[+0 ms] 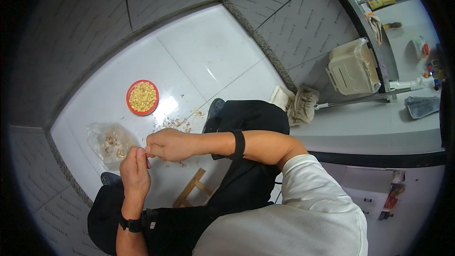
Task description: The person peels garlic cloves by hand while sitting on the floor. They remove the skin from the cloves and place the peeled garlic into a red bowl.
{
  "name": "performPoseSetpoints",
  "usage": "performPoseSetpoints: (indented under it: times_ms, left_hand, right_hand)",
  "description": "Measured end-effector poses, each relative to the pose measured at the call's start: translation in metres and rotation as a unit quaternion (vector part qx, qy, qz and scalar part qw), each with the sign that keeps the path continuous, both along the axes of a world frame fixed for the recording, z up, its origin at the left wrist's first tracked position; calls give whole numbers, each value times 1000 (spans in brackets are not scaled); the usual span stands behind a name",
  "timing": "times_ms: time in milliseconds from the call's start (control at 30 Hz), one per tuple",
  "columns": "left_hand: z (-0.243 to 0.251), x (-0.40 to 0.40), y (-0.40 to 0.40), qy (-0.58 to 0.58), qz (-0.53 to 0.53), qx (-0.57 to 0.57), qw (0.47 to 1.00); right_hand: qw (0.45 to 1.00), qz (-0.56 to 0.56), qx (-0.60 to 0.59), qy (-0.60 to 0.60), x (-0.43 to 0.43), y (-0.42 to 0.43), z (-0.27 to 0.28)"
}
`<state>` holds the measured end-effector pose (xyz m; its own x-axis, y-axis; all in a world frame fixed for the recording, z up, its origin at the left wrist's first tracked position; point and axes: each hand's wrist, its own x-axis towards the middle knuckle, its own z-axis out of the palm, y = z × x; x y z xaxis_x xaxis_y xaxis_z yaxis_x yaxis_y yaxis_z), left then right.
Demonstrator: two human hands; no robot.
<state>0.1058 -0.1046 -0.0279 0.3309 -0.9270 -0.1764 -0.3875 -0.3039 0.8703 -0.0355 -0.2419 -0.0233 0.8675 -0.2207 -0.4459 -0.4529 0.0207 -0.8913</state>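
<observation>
My left hand (135, 170) and my right hand (171, 144) meet at the fingertips, thumbs and fingers pinched together. Anything between them is too small or too hidden to make out. Just beyond my left hand lies a clear plastic bag (95, 141) holding brownish-white husks (113, 145). A round red bowl (127, 100), filled with small pale yellow kernels (143, 96), sits farther off on the white tiled floor (209, 55). Loose husk scraps (176, 124) are scattered on the floor beyond and beneath my right hand.
A small wooden stool (189, 189) stands between my legs. My shoes (214, 110) rest on the floor on either side. Toward the right are a beige bin (350, 69), a mop head (304, 105) with its metal pole (355, 100), and a grey cloth (423, 106). Granite skirting (257, 41) edges the floor.
</observation>
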Motion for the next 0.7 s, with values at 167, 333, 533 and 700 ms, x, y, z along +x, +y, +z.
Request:
performPoseSetpoints:
  times_ms: [167,333,533,700]
  left_hand:
    - [-4,-2,-1,-19,-10,-37,999]
    - [-8,6,3,207,22,2,978]
    - [-6,-3,10,317,70,63,944]
    - [-9,-4,14,399,81,67,911]
  right_hand:
    - [977,-2,-188,-98,-1,2,-12]
    - [975,-10,-168,-143,-4,4,-5]
    - [931,32,-295,-213,-7,9,-9]
    - [911,44,-323,-252,-7,8,-7]
